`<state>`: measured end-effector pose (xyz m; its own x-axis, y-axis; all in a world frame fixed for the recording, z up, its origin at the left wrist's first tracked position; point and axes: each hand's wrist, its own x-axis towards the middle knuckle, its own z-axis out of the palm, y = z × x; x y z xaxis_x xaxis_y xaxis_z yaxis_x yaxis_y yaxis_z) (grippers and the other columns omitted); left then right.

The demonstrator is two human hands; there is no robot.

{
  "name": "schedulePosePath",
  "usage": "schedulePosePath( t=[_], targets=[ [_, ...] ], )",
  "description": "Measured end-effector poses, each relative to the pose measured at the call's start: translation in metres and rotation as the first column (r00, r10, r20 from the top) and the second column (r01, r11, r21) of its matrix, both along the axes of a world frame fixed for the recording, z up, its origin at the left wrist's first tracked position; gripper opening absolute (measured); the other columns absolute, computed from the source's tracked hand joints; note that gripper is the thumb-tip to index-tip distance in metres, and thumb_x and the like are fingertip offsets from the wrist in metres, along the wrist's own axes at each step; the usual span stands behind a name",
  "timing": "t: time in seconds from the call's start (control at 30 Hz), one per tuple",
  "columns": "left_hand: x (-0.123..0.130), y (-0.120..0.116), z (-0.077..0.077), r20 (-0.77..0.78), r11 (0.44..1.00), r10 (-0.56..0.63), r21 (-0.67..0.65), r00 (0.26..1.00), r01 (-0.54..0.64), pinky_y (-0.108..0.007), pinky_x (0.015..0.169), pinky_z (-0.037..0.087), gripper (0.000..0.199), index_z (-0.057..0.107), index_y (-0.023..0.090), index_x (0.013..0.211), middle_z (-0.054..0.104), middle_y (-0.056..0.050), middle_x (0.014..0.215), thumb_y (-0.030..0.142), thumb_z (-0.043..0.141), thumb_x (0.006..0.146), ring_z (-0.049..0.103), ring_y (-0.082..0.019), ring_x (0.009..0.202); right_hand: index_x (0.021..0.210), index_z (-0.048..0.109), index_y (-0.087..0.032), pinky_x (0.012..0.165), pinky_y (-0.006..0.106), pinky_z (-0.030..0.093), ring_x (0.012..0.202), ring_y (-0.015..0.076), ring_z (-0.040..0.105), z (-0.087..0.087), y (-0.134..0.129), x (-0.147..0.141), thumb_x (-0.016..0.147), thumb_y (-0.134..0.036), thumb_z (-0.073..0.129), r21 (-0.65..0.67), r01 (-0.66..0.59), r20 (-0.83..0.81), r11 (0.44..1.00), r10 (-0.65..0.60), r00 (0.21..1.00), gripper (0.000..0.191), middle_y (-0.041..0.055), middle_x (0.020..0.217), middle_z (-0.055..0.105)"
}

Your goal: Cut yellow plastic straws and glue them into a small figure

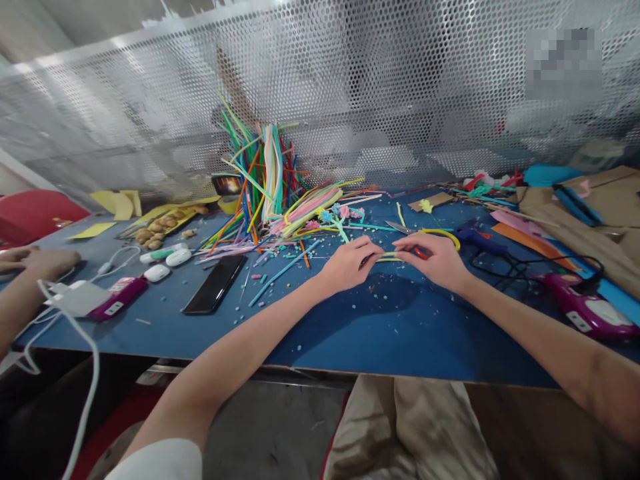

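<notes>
My left hand (pixel 350 263) and my right hand (pixel 436 259) are close together above the blue table, fingers pinched on opposite ends of a short pale-yellow pipe cleaner length (pixel 388 256). A small red piece (pixel 420 253) shows by my right fingers; what it belongs to is mostly hidden. A dark bit shows beneath my left fingertips. Just behind my right hand a pointed metal blade (pixel 399 228) sticks out, and a yellow loop (pixel 447 235) curves past it. Pipe-cleaner flowers (pixel 343 215) in blue and pink on a light-green stem lie behind my left hand.
A bundle of coloured pipe cleaners (pixel 270 173) stands against the perforated metal panel (pixel 400 87). A black phone (pixel 215 285) lies left, beyond it a purple-and-white power strip (pixel 119 298). Right are a blue glue gun (pixel 480 241) and cables. Another person's hand (pixel 40 261) rests far left.
</notes>
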<state>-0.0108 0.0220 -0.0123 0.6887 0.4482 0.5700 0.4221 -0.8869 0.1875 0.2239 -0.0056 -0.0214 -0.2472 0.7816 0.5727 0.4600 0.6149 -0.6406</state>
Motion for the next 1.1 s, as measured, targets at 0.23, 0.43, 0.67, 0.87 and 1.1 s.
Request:
schedulePosePath(
  t=[0.23,0.43,0.67,0.87,1.1],
  targets=[
    [0.0003,-0.0005,0.0033,0.011,0.999,-0.012,-0.039,1.0,0.013,-0.026,0.074,0.048,0.022,0.064,0.015,0.101,0.061,-0.007,0.09,0.023,0.043,0.1,0.058,-0.014,0.081,0.095,0.073,-0.025,0.085,0.037,0.056,0.087,0.0207,0.071,0.0006,0.0007,0.0025,0.09,-0.034,0.062,0.111,-0.028,0.065,0.993,0.021,0.998,0.015,0.0023,0.095,0.076],
    [0.0003,-0.0007,0.0024,-0.003,0.999,-0.019,-0.034,1.0,0.019,-0.026,0.074,0.047,0.022,0.063,0.014,0.101,0.061,-0.007,0.091,0.023,0.043,0.1,0.057,-0.014,0.081,0.094,0.072,-0.024,0.08,0.036,0.056,0.082,0.02,0.07,-0.0004,-0.0012,-0.0005,0.088,-0.034,0.063,0.091,-0.017,0.065,0.996,0.011,0.998,0.014,0.0025,0.09,0.075],
    [0.002,-0.0029,0.0007,-0.005,0.998,0.01,0.061,1.0,-0.009,-0.028,0.077,0.048,0.021,0.062,0.016,0.103,0.06,-0.007,0.092,0.021,0.043,0.1,0.057,-0.015,0.086,0.089,0.072,-0.025,0.072,0.033,0.057,0.074,0.0193,0.07,0.0019,-0.0062,-0.0054,0.085,-0.04,0.068,-0.082,-0.013,-0.044,0.997,0.009,0.999,0.016,0.0018,0.083,0.075],
    [0.0012,-0.0029,0.0013,-0.004,0.996,0.016,0.089,1.0,-0.016,-0.028,0.075,0.048,0.02,0.061,0.016,0.103,0.059,-0.007,0.093,0.022,0.042,0.1,0.057,-0.015,0.084,0.085,0.073,-0.025,0.066,0.032,0.054,0.069,0.0183,0.068,0.0009,-0.0044,-0.0039,0.085,-0.045,0.067,-0.07,0.051,0.02,0.996,-0.05,0.999,0.021,0.0001,0.079,0.075],
    [0.0019,-0.0036,0.0006,0.0,0.995,0.022,0.095,1.0,-0.022,-0.027,0.075,0.048,0.019,0.06,0.016,0.103,0.059,-0.007,0.091,0.022,0.043,0.1,0.057,-0.015,0.084,0.082,0.074,-0.026,0.068,0.03,0.052,0.069,0.0171,0.069,0.0033,-0.0075,-0.0058,0.088,-0.041,0.064,0.031,0.097,0.059,0.995,-0.098,0.993,0.019,-0.0023,0.077,0.075]
  ],
)
